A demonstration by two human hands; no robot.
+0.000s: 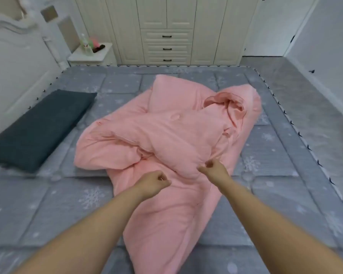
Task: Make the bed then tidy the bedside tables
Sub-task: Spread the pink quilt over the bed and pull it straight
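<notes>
A crumpled pink duvet (166,139) lies bunched in the middle of the bed (48,204), which has a grey snowflake-print cover. My left hand (153,182) is closed in a fist, pinching the pink fabric near its lower middle. My right hand (213,168) is closed on a fold of the duvet a little farther up and to the right. A dark teal pillow (38,129) lies flat at the left, near the white headboard (12,62). A white bedside table (89,54) stands at the far left corner.
On the bedside table stand a clear bottle (83,43), a pink item (93,41) and a black object (98,48). A cream wardrobe with drawers (167,36) fills the far wall. Grey floor (305,95) runs along the bed's right side.
</notes>
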